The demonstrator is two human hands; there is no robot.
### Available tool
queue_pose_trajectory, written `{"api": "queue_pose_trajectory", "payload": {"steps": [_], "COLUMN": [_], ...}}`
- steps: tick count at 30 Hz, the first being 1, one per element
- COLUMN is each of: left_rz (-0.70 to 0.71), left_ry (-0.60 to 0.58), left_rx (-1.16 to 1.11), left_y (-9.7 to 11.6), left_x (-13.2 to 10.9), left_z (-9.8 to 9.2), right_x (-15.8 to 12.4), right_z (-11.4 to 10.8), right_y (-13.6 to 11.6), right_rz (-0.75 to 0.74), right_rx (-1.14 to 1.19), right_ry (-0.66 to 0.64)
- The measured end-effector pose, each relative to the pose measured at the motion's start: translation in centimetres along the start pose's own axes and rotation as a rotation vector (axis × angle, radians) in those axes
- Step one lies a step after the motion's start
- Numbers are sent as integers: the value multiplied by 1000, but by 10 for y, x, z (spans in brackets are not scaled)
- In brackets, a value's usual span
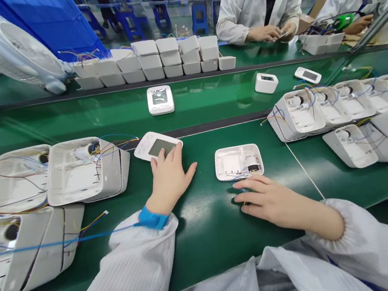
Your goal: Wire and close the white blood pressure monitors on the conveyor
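My left hand (pixel 170 176) rests its fingertips on a white front cover with a grey screen (pixel 146 143), fingers spread and thumb apart. The cover lies tilted on the green bench, left of centre. To its right sits a white open housing (pixel 229 163), its hollow side up, with a cylindrical motor-like part and thin wires inside. Just below the housing's near edge is my right hand (pixel 264 200), palm down, fingers stretched and apart. Its fingertips are by the thin wires; whether they touch them I cannot tell. A blue band circles my left wrist, with a blue cord running left.
Stacked open housings (pixel 75 182) with loose wires stand at left, and more housings (pixel 302 114) at right. Beyond the dark bench strip lie a white screened device (pixel 160 101) and two smaller units. White cases (pixel 150 62) line the back; a co-worker's hands (pixel 272 32) work behind them.
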State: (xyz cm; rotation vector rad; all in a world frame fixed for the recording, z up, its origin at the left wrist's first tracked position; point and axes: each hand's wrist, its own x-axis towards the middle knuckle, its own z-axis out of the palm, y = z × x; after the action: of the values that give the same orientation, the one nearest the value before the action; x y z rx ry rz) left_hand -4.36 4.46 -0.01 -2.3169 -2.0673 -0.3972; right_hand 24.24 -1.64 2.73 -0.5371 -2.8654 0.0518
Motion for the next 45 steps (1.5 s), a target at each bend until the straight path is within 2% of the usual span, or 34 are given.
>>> {"api": "queue_pose_trajectory", "payload": {"steps": [4,8,10,12,14,16,19,21,24,27,29,31,35,38,40,42,45], "left_rz": [21,-140,-213,-277,-326,-305,-247,-235,-214,-84,10,14,-162,-280,-292,-257,-194], "left_ry": [23,69,86,11,-39,-47,-82,-71,0,16,-37,-136,-275,-338,-372,-399,-425], "left_rx": [-107,-8,81,115,120,99,15,-144,-718,-1359,-1567,-1725,-1980,-2039,-2060,-2067,-2060], "left_y": [-14,-19,-13,-3,6,11,5,-1,1,24,47,68,86,85,83,82,81], "left_x": [-29,-42,-38,-29,-18,-7,7,15,24,26,24,20,15,12,11,9,7], "left_z": [-7,-15,-17,-16,-14,-13,-11,-10,-8,-6,-6,-5,3,9,11,12,12], "right_x": [8,12,16,23,34,47,62,66,64,60,59,60,62,62,60,58,55], "right_z": [-7,-7,-7,-12,-22,-35,-49,-50,-42,-32,-27,-24,-16,-10,-8,-7,-6], "right_y": [6,7,9,14,23,36,58,67,73,71,70,70,69,65,63,62,64], "right_rz": [-18,-77,-79,-38,63,195,365,463,574,625,637,640,736,828,834,780,677], "right_rx": [-37,39,151,301,474,653,960,1143,1278,1355,1399,1431,1318,998,695,404,99], "right_ry": [-90,-178,-154,-110,-79,-61,-28,12,132,265,340,403,476,552,602,614,595]}}
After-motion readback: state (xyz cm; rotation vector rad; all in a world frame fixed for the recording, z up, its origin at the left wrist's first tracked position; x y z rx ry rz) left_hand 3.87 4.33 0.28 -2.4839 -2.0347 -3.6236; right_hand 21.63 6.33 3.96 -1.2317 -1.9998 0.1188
